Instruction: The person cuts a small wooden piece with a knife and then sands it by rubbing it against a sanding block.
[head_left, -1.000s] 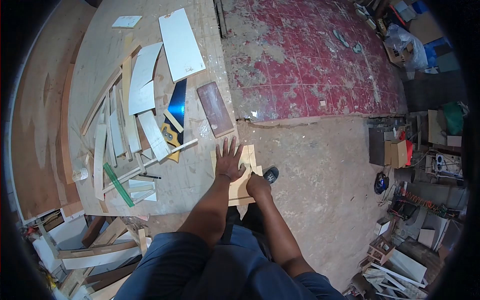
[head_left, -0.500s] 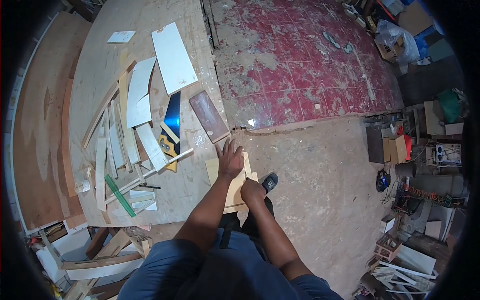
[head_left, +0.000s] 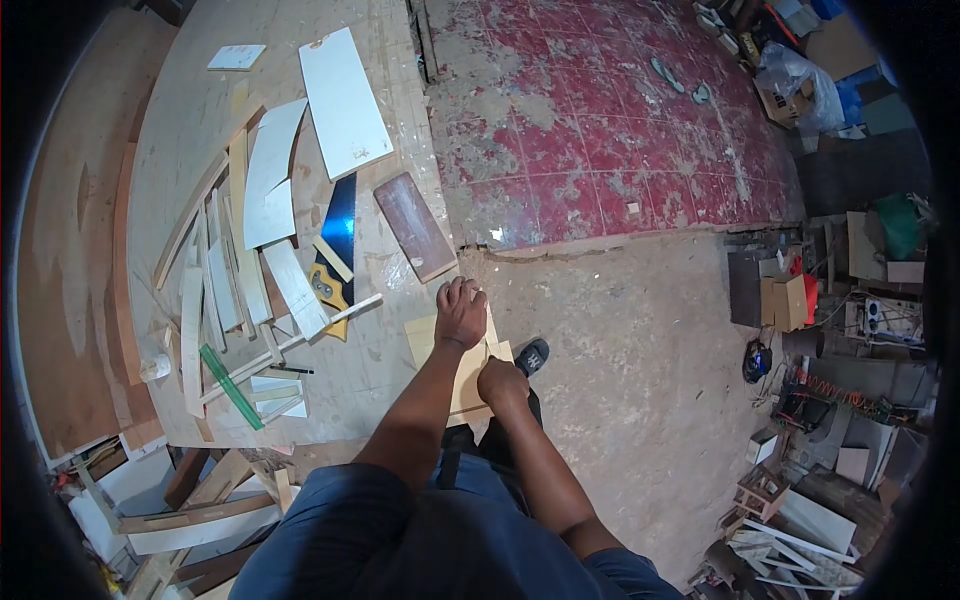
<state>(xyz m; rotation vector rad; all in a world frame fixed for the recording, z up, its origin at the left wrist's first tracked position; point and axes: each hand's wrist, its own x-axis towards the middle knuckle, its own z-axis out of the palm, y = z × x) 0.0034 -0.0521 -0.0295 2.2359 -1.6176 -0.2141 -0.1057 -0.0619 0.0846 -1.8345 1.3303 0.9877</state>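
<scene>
The pale-yellow flat wooden board (head_left: 466, 386) lay beneath my left hand (head_left: 461, 316), fingers bent, whether gripping I couldn't tell; my right hand (head_left: 502, 383) was fisted over the board's right side, contents hidden.

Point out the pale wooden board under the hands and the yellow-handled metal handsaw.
Pale wooden board (head_left: 466, 387): head view, bare upper face.
Yellow-handled metal handsaw (head_left: 340, 222): head view, middle of the blade.

Both hands (head_left: 461, 315) are at a pale board (head_left: 468, 385), near a saw (head_left: 341, 225).
</scene>
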